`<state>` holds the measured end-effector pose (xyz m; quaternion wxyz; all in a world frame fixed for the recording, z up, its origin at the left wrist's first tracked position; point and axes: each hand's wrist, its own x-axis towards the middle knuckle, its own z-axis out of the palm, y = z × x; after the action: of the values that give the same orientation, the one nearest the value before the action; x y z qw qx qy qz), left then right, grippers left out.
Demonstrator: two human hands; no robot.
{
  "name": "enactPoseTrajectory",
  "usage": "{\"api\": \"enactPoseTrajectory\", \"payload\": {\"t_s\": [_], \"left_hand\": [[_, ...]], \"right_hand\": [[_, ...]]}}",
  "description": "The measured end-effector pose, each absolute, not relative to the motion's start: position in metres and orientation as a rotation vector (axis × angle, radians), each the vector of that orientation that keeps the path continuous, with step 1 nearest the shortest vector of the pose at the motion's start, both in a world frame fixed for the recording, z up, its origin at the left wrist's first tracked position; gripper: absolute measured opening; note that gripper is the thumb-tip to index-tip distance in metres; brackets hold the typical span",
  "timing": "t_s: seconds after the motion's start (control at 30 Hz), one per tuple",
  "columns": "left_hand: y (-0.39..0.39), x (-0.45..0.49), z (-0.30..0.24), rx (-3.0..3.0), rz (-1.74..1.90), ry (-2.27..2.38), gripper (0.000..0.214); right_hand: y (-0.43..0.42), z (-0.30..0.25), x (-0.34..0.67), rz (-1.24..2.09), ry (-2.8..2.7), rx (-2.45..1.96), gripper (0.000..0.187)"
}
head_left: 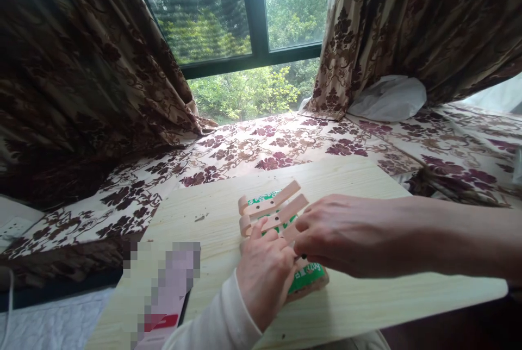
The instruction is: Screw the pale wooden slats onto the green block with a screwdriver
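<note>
Several pale pinkish strips (285, 210) with looped left ends and small dark dots lie side by side across a green and white printed packet (309, 279). My left hand (267, 263) rests over the nearer strips, fingers bent and pressing on a strip, the index finger a little raised. From the right, my right hand (322, 229) reaches in with its fingers pinched together at the nearer strips, close to my left fingertips. A small dark bit shows below the pinch; what the fingers hold is hidden.
The packet lies on a pale wooden board (367, 295) with dark crumbs (201, 217). A phone-like flat object (167, 306), partly pixelated, lies at left. Beyond are a flowered cover (269, 146), patterned curtains (342, 40), a window (256, 13) and a white plastic bag (389, 98).
</note>
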<state>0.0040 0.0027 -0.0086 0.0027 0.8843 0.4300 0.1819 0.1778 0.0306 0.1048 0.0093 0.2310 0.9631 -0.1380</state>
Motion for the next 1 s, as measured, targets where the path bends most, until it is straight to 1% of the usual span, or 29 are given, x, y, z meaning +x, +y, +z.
{"api": "enactPoseTrajectory", "payload": {"t_s": [0.1, 0.17, 0.27, 0.4, 0.57, 0.7, 0.77, 0.83, 0.93, 1.0], "left_hand": [[0.002, 0.006, -0.008, 2.764, 0.627, 1.388, 0.025], [0.002, 0.006, -0.008, 2.764, 0.638, 1.402, 0.026], [0.002, 0.005, -0.008, 2.763, 0.643, 1.395, 0.024], [0.002, 0.004, -0.007, 2.763, 0.621, 1.415, 0.030], [0.003, 0.006, -0.008, 2.800, 0.615, 1.404, 0.021], [0.003, 0.005, -0.007, 2.728, 0.584, 1.405, 0.013], [0.002, 0.005, -0.006, 2.718, 0.575, 1.423, 0.012], [0.002, 0.006, -0.005, 2.715, 0.564, 1.436, 0.013], [0.003, 0.010, -0.003, 2.735, 0.624, 1.464, 0.017], [0.004, 0.012, -0.002, 2.783, 0.689, 1.461, 0.021]], "right_hand": [[0.032, 0.110, 0.175, -0.459, 2.974, 0.573, 0.020], [0.033, 0.112, 0.174, -0.434, 2.966, 0.547, 0.020], [0.036, 0.113, 0.169, -0.360, 2.929, 0.510, 0.019], [0.037, 0.115, 0.160, -0.246, 2.877, 0.455, 0.014], [0.039, 0.115, 0.152, -0.168, 2.883, 0.442, 0.011], [0.043, 0.112, 0.152, -0.235, 2.823, 0.682, 0.007], [0.043, 0.113, 0.153, -0.228, 2.797, 0.747, 0.006], [0.041, 0.114, 0.152, -0.149, 2.822, 0.702, 0.004], [0.035, 0.117, 0.149, -0.013, 2.898, 0.595, 0.010], [0.032, 0.118, 0.147, 0.016, 2.932, 0.558, 0.016]]}}
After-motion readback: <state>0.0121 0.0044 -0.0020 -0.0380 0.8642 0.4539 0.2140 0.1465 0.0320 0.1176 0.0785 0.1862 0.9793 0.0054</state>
